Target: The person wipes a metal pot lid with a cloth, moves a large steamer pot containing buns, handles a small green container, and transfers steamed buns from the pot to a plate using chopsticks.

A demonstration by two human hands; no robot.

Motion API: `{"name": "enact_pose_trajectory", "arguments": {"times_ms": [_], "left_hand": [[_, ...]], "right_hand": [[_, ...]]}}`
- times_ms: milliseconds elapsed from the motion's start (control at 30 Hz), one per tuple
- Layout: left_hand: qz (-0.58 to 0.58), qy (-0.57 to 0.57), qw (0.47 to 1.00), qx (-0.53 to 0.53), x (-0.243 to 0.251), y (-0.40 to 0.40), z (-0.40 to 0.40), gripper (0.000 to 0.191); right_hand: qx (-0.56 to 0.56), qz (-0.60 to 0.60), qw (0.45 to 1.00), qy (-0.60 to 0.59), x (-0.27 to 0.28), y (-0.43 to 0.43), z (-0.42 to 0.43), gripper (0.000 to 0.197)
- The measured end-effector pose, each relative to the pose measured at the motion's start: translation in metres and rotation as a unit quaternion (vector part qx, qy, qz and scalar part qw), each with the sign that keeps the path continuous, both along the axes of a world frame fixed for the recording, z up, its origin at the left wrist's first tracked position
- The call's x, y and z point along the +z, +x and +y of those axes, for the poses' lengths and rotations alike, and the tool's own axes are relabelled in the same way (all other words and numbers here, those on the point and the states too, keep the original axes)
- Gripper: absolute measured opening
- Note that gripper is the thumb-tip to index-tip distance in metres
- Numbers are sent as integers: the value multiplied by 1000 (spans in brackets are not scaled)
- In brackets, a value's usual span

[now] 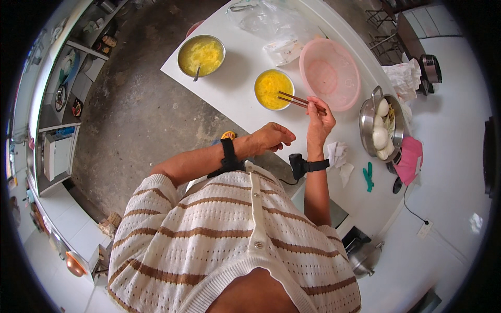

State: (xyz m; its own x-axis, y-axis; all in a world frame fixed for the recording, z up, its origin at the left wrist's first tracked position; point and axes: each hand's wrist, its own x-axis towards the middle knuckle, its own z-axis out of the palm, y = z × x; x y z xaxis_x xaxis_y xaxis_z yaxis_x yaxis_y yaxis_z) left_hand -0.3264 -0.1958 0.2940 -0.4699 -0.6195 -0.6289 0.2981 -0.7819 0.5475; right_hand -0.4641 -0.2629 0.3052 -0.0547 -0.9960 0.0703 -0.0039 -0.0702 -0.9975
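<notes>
My right hand [321,121] grips a pair of dark brown chopsticks [299,102]. Their tips reach over the rim into a small bowl [256,99] of yellow beaten egg [272,88] on the white table. Left of it, my left hand [274,137] hovers near the table's edge, fingers curled loosely together; nothing shows in it. A larger metal bowl [223,62] holds yellow egg soup [201,54], with a spoon [197,73] leaning on its near rim. Beyond my right hand, a pink plastic basin [344,74] rests tilted.
A steel pot [366,129] with white buns [380,137] stands to the right, by a pink cloth [409,160]. Crumpled tissue [337,152] and a green object [368,177] lie nearer. Clear plastic bags [274,23] cover the table's far part. Shelves [58,127] line the left.
</notes>
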Motion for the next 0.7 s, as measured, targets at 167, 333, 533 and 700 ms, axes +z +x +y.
{"name": "enact_pose_trajectory", "arguments": {"times_ms": [167,333,533,700], "left_hand": [[-4,-7,1000,1,1,3,3,14],[-1,-6,1000,28,-3,11,6,15],[4,-3,998,63,-5,16,9,13],[9,-12,999,34,-2,15,7,12]], "right_hand": [[50,7,998,25,2,24,-13,13],[76,142,987,22,-9,24,-15,15],[83,138,987,2,31,7,-3,19],[68,142,987,-19,63,4,12,17]]}}
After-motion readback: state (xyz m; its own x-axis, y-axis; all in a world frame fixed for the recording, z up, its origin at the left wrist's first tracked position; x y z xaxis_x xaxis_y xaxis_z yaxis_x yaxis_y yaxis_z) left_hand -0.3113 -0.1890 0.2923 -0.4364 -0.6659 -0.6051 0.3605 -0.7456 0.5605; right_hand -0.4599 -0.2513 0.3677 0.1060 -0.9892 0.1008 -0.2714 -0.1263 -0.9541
